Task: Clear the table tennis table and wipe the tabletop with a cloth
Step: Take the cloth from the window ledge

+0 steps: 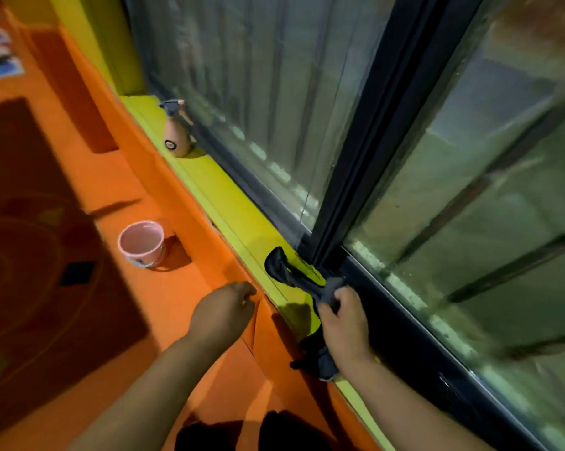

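— Where is the cloth (pixel 282 266)?
— Twisted along the yellow sill (pixel 229 203), near its window-side edge; the right hand (pixel 343 323) grips it, fingers curled round.
— The left hand (pixel 224 312)?
— Loosely curled, holding nothing, off the sill's front edge. A spray bottle (pixel 176 131) stands at the sill's far end, a pink bucket (pixel 141 244) on the orange floor.

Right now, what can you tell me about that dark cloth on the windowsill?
The cloth is dark grey, soft-looking fabric, bunched and twisted into a long roll. It lies on the yellow windowsill beside the dark window frame. The right hand grips its middle, fingers curled round it; one end loops ahead of the hand, the other trails back under the wrist. The left hand is clear of it.
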The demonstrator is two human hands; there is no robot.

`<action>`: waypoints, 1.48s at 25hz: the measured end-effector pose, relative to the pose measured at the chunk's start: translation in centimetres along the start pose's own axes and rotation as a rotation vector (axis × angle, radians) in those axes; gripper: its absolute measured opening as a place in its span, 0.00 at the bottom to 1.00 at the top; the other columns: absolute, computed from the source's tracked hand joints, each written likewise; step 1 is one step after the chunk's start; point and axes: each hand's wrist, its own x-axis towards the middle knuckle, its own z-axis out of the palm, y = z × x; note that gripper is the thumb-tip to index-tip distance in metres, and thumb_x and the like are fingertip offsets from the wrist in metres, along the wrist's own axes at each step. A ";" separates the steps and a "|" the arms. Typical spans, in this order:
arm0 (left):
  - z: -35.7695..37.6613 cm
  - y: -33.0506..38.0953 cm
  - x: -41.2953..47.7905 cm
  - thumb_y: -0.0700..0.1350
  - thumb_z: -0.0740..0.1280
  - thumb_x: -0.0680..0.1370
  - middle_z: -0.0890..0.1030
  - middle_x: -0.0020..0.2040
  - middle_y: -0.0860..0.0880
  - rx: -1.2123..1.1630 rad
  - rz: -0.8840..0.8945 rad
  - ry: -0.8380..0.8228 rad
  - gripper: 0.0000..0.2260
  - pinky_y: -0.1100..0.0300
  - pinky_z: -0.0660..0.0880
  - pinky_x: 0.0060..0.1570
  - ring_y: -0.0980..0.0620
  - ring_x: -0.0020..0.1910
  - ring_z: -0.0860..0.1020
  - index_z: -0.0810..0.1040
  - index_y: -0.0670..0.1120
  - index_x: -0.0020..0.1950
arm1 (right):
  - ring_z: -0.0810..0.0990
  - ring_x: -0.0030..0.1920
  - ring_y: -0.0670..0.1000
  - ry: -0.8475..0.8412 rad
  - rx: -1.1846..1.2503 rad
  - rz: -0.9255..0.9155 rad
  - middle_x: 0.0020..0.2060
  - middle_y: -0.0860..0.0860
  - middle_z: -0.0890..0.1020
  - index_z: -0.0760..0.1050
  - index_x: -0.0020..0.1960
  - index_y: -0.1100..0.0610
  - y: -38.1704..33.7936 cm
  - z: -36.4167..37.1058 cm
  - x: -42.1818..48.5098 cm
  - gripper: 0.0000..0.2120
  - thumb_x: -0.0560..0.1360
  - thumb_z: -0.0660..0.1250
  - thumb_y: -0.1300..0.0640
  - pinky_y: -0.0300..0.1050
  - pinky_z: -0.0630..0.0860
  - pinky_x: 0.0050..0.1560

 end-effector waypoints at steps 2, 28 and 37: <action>0.4 0.1 -1.2 0.45 0.64 0.77 0.70 0.65 0.52 -0.056 -0.110 0.045 0.22 0.54 0.74 0.47 0.51 0.54 0.77 0.65 0.52 0.70 | 0.72 0.35 0.46 -0.207 0.024 -0.236 0.37 0.46 0.73 0.68 0.44 0.51 -2.5 0.6 -0.4 0.06 0.76 0.66 0.57 0.41 0.67 0.34; -26.1 -21.8 -39.2 0.45 0.64 0.77 0.73 0.33 0.55 -0.499 -0.409 1.089 0.07 0.64 0.66 0.34 0.59 0.34 0.70 0.73 0.51 0.39 | 0.78 0.39 0.48 -0.862 0.162 -0.977 0.36 0.46 0.81 0.75 0.41 0.49 -26.6 25.7 -33.0 0.10 0.69 0.68 0.64 0.48 0.74 0.37; -30.1 -31.9 -51.5 0.41 0.66 0.76 0.77 0.38 0.55 -0.493 -0.603 1.482 0.02 0.62 0.70 0.43 0.58 0.39 0.74 0.77 0.47 0.45 | 0.69 0.32 0.52 -0.885 0.080 -1.080 0.25 0.47 0.68 0.63 0.31 0.54 -34.0 32.4 -41.9 0.22 0.77 0.64 0.45 0.47 0.60 0.30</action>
